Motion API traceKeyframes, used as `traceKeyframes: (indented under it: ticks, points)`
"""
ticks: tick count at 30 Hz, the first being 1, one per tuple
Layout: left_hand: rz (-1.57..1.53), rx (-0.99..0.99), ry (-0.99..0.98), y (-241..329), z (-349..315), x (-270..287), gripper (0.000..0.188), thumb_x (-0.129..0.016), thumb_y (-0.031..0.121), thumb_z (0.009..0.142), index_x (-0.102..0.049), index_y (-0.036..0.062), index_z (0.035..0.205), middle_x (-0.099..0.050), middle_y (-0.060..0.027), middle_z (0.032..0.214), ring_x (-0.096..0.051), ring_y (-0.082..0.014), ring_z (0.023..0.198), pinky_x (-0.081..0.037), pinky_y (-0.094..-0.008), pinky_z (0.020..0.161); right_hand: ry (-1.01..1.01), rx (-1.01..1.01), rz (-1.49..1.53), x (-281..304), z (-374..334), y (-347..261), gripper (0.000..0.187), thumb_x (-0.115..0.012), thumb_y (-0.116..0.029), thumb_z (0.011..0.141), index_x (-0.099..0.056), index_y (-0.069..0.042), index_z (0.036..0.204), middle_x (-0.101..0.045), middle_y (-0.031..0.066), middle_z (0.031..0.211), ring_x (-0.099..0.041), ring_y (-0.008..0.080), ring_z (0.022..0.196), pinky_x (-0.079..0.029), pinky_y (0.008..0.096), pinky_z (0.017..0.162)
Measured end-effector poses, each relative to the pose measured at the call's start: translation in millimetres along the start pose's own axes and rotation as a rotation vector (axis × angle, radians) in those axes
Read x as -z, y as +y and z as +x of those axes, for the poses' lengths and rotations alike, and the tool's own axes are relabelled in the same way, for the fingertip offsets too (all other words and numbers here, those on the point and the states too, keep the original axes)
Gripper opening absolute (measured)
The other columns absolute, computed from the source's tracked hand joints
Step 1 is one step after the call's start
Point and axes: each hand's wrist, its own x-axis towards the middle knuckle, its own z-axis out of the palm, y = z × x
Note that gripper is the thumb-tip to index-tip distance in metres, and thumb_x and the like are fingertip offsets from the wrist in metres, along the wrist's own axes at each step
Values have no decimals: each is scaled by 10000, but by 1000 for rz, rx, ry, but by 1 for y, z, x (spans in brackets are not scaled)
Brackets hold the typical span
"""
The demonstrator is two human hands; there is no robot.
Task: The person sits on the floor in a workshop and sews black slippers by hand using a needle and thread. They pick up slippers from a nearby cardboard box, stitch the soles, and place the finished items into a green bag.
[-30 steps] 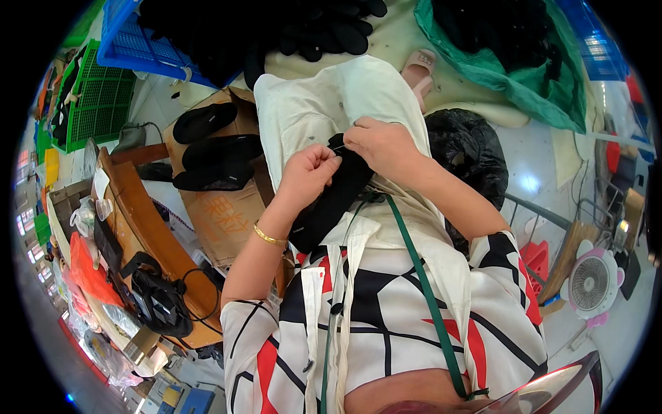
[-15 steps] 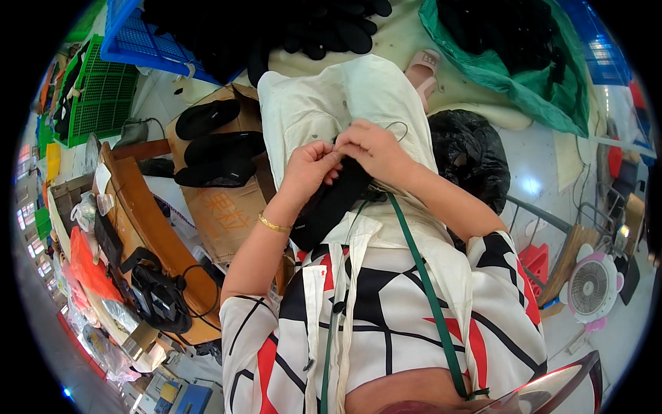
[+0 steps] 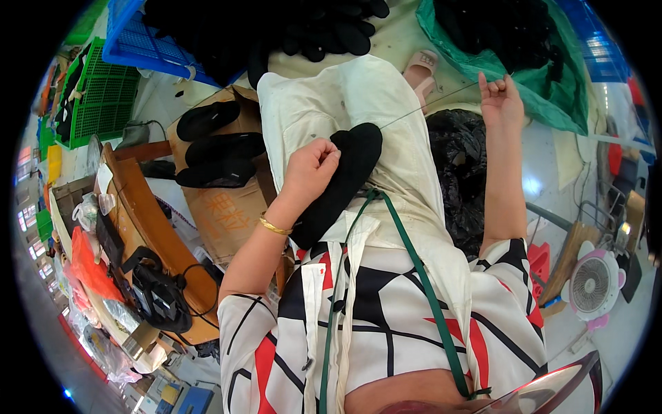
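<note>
A black cloth slipper (image 3: 353, 155) lies slantwise over my lap on a pale apron (image 3: 303, 103). My left hand (image 3: 312, 169) is closed on its left edge, thumb and fingers pinching the fabric. From the slipper's far end a thin dark thread (image 3: 427, 106) runs taut up to the right. My right hand (image 3: 502, 102) is raised at the thread's other end, fingers curled and closed on it. Whether a needle is also in those fingers is too small to tell.
Left of my knees, three black slippers (image 3: 224, 148) rest on a cardboard box (image 3: 219, 210) beside a wooden table (image 3: 155, 231). Ahead are a blue crate (image 3: 155, 58), piled black slippers (image 3: 352, 34) and a green sack (image 3: 483, 58). A black plastic bag (image 3: 458, 159) stands at right, near a fan (image 3: 593, 284).
My right hand has moved away from my left hand, out to the far right, drawing the thread straight. My left hand stays on the slipper, which now shows more fully.
</note>
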Motion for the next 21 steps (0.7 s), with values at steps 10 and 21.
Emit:
traceKeyframes:
  ticks: [10,21]
  points:
    - [553,-330,145,20,4,-2,116,-674,221,853,-673,107,831,-658,-74,727,-643,-283,681,-495,-388,580,-167,10,-48,-1,-14,-31,106,-563,-95,965,-517,-24,901,-487,20,724,-471,130,629,-554,428,841]
    - [745,-417,47,26,17,-10,126,-656,201,833,-651,98,760,-618,-78,775,-625,-282,803,-509,-401,636,-577,139,-184,-79,-60,-95,112,-555,-82,968,-538,15,915,-443,22,707,-442,114,611,-560,390,842]
